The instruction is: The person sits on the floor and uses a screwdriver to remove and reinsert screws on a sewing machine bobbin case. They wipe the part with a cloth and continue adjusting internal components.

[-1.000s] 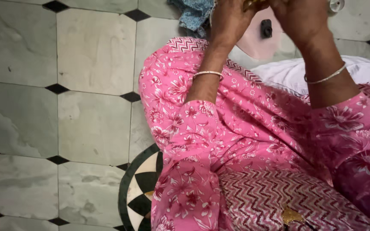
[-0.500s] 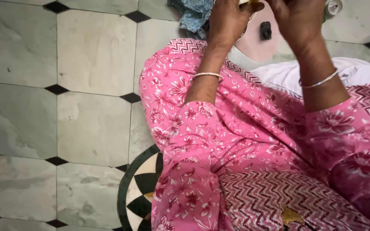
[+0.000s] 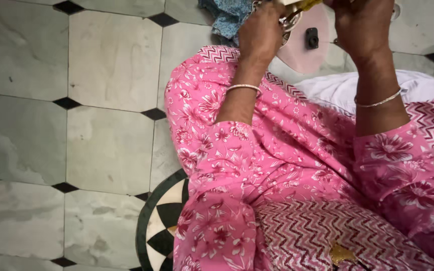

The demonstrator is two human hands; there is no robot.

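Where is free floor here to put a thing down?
The pale marble tiles left of the pink floral clothing are bare. It is crowded at the top, where the left hand and right hand work beside blue cloth and a pink plate-like piece.

blue cloth [image 3: 227, 17] lies left of pink disc [image 3: 307, 45].

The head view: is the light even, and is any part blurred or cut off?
Head view: soft, even light, no glare on the floor tiles; the pink sleeves look sharp; the left hand and right hand are cut off at the top edge, so their fingers are mostly hidden.
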